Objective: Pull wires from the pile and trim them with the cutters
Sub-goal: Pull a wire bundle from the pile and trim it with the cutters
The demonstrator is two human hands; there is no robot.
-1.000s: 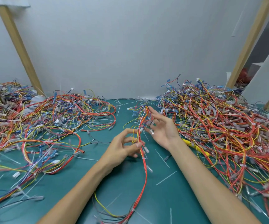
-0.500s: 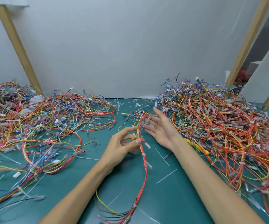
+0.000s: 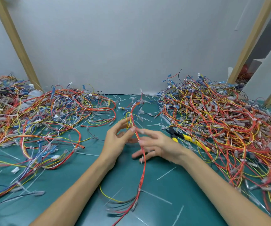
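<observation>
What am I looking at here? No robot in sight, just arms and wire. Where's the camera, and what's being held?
There is no machine here. A person works with two bare hands, filmed by one wide-angle camera worn on the head and looking forward and down, so the arms enter from the bottom edge. The surface is a green cutting mat. On its right is a big tangled pile of red, yellow and blue wires, on its left a second tangle of wires, and short white offcuts lie scattered about. The yellow-handled cutters with a black head lie beside the right pile, untouched. The left hand pinches a thin red-and-yellow wire bundle that trails toward the camera. The right hand, fingers spread, touches the same bundle.
</observation>
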